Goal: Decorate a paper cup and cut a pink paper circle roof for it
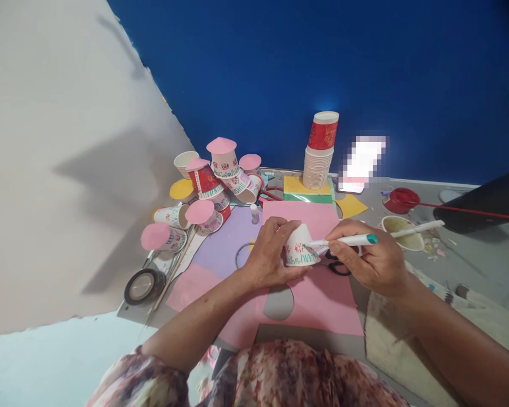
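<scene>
My left hand (268, 249) is closed round an upside-down white paper cup (299, 243), thumb near its top and fingers under its rim. Red flower prints run round the cup, and green strokes like grass mark its lower edge. In my right hand (371, 257) is a white marker (348, 240) with a green end, its tip at the cup's side. Beneath both hands lies pink paper (322, 294) with a round hole cut in it. Black-handled scissors (338, 267) lie partly hidden behind my right hand.
Decorated cups with pink paper tops (221, 146) crowd the back left. A tall stack of paper cups (318, 167) stands at the back. On the left is a roll of tape (141, 286); to the right are a cup (411, 240) and a red dish (401, 199).
</scene>
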{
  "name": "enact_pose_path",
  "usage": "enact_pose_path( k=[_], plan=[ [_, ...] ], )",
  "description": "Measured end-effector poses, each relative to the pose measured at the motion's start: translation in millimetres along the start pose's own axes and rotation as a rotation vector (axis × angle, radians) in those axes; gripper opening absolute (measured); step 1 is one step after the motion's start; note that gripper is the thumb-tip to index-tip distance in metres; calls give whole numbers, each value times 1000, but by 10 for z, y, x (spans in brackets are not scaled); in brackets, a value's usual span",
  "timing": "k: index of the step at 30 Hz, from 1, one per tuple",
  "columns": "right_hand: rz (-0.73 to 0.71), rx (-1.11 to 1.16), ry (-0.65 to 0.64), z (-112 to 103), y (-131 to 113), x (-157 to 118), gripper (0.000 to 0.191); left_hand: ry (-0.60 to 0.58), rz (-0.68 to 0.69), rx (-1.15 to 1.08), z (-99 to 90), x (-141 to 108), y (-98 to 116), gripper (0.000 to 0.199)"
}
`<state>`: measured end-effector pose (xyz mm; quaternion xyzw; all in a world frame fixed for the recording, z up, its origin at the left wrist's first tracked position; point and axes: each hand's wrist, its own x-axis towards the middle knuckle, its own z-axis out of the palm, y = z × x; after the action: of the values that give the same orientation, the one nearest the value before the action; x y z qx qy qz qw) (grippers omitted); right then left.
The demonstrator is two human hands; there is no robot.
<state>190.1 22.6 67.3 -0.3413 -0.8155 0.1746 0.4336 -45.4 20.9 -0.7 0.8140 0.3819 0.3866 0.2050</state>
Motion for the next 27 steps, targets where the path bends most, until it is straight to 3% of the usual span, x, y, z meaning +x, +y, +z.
enact_pose_path(
  k=[27],
  plan=[
    [-2,4,-56,44,-6,22,18,-60,21,148,-13,26,26,73]
  ],
)
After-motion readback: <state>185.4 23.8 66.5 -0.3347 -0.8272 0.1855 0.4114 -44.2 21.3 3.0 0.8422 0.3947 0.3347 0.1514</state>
